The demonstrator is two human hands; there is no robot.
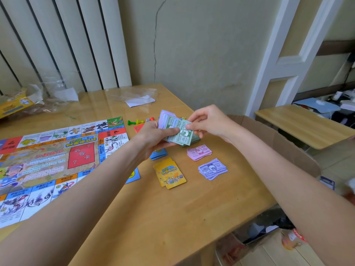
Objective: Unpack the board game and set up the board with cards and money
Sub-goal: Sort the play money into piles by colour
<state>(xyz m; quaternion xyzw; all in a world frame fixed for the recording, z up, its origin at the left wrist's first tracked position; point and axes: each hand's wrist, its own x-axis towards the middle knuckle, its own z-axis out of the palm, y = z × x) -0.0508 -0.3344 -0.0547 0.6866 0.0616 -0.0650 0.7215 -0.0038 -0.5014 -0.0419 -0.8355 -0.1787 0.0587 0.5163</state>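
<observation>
Head view: wad of paper play money (177,129), thin, light, floppy, prob. slippery sheet-on-sheet, best taken by an edge. Left hand (153,137) grips it from below, thumb across top; right hand (206,121) pinches top green note's corner. Held above table (192,208), w/ pink notes (199,152), purple notes (212,169), yellow cards (169,173) below, board (48,160) left.

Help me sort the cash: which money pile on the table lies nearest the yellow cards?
The purple pile, right of the yellow cards. The pink pile lies farther back; the green notes are in hand.
</observation>
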